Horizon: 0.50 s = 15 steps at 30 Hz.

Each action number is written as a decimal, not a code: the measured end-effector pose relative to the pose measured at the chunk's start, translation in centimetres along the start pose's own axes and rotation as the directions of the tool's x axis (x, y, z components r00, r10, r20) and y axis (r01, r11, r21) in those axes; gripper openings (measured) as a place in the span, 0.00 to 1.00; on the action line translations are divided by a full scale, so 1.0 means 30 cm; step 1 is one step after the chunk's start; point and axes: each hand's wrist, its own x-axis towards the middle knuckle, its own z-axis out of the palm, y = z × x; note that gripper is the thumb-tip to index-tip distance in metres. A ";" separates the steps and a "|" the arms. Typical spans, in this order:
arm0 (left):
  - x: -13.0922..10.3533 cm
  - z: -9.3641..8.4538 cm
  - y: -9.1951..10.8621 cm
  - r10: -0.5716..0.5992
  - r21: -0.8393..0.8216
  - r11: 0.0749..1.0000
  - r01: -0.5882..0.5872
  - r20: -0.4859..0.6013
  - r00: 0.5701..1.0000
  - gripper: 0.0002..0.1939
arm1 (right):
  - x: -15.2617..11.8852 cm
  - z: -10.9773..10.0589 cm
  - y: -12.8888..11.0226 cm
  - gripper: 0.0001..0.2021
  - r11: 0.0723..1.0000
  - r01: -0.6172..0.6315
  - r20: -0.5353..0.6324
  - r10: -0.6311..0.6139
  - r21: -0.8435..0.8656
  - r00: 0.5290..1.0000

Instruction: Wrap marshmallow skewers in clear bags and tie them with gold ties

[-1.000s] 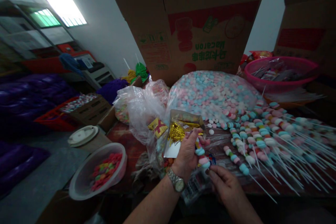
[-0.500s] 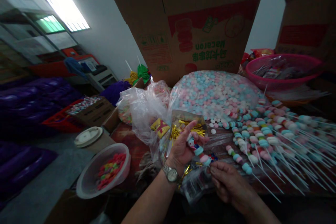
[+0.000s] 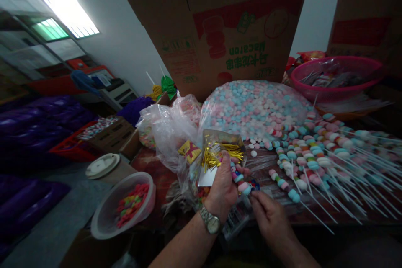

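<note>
Left hand (image 3: pixel 223 186) grip closed around candy skewer (image 3: pixel 241 181); right hand (image 3: pixel 270 220) grip pinching skewer's lower end, above counter (image 3: pixel 150 163).

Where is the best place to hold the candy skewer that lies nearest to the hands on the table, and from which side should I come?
Probably the bare white stick of that candy skewer, from the near right. The candies crowd its far-left end, while the stick points out free toward the table edge, past the right hand. Pinching the thin stick from above avoids squeezing the soft candies.
</note>
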 end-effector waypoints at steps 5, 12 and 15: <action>0.008 -0.047 0.037 -0.156 0.042 0.988 0.150 0.319 0.935 0.20 | 0.030 -0.038 -0.010 0.18 0.658 -0.548 0.370 0.406 0.517 0.836; 0.047 -0.042 0.104 -0.051 -0.069 0.994 0.081 0.358 0.932 0.15 | 0.028 -0.079 0.010 0.16 0.712 -0.569 0.449 0.386 0.411 0.806; 0.047 -0.026 0.095 -0.130 -0.099 0.984 0.149 0.173 0.976 0.11 | 0.022 -0.085 0.019 0.13 0.977 -0.199 0.154 0.185 0.076 0.971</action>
